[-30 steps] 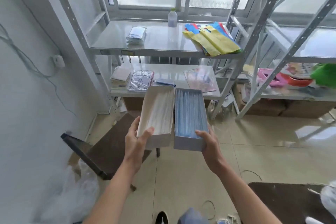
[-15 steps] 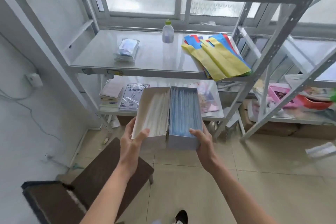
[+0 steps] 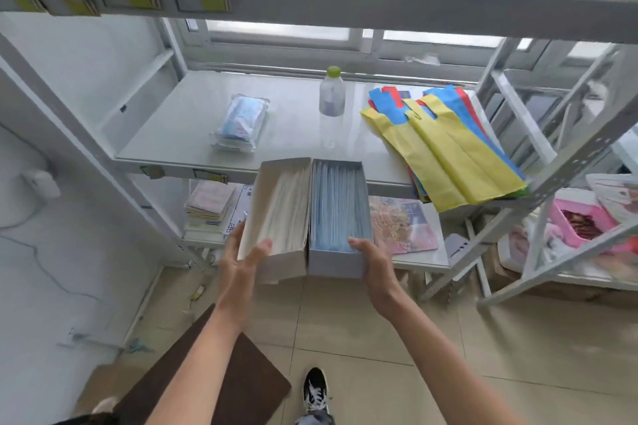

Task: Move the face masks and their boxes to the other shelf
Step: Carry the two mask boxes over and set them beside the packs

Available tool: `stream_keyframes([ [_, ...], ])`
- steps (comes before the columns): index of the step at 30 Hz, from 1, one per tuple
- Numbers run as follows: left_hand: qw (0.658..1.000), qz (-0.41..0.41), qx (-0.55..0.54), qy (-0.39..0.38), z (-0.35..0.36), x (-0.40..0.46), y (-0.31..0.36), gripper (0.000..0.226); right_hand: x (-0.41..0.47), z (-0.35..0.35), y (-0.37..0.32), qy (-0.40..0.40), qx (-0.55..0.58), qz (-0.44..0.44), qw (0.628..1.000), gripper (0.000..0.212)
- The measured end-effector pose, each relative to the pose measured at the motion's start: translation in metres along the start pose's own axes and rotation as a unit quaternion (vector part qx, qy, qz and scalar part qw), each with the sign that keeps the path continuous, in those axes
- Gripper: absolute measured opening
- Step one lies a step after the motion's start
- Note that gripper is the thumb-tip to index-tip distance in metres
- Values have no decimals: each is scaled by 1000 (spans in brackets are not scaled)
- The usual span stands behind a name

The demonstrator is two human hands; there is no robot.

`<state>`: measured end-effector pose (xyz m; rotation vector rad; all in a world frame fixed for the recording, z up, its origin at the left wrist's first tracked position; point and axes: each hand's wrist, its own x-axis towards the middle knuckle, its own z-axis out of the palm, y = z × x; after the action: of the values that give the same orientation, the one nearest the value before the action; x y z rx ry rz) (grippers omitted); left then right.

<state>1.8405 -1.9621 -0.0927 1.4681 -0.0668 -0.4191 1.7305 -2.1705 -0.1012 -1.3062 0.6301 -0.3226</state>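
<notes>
- Both hands' fingers go under the boxes, hidden; only thumbs show.
- Left hand (image 3: 241, 260) grasps the white mask box (image 3: 276, 214); right hand (image 3: 374, 260) grasps the touching blue mask box (image 3: 340, 214).
- The boxes hang just before the shelf (image 3: 179, 134) edge, probably clear of it.
</notes>
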Motion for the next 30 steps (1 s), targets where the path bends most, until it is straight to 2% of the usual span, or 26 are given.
stream_keyframes([
  [7, 1000, 8, -23, 19, 3, 68, 15, 81, 71, 25, -18, -24, -21, -17, 999, 47],
  [12, 998, 18, -38, 46, 4, 111, 24, 70, 125, 40, -33, -56, -21, 2, 998, 67],
  [16, 997, 33, -35, 59, 9, 141, 32, 64, 167, 53, -43, -76, -19, -1, 997, 59],
  [21, 994, 40, -15, 100, 5, 173, 46, 62, 205, 75, -52, -106, -20, 0, 994, 64],
  [25, 992, 44, -20, 118, -14, 184, 52, 67, 220, 101, -57, -131, -19, 4, 991, 68],
  [30, 989, 46, -11, 139, -52, 197, 58, 59, 232, 149, -63, -162, -42, 2, 986, 65],
])
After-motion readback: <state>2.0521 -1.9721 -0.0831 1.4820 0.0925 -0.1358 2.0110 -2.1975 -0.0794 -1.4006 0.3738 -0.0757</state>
